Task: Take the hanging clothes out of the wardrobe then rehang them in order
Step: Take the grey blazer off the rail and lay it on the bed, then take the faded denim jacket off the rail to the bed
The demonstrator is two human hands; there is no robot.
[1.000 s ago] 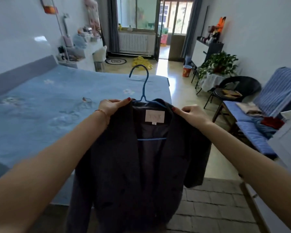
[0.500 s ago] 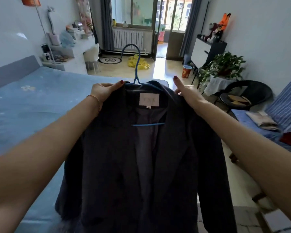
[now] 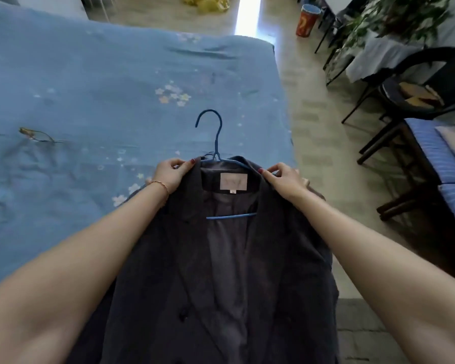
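both hands pinching the dark jacket point(image 3: 221, 271) at the shoulders, left hand point(image 3: 172, 172) and right hand point(image 3: 284, 178), blue hanger point(image 3: 216, 143) inside, over the bed point(image 3: 90, 74)

There is one view only, from the camera on my head, so nothing is shared with another. It looks forward and steeply down along my two forearms, which run in from the bottom corners. My left hand point(image 3: 171, 172) and right hand point(image 3: 284, 179) sit near the middle, close to the lens, with the jacket point(image 3: 221, 285) filling the lower centre. Beyond them the bed point(image 3: 90, 88) fills the upper left, its far edge near the top. The floor point(image 3: 313, 127) and a chair point(image 3: 431, 82) lie at the right.
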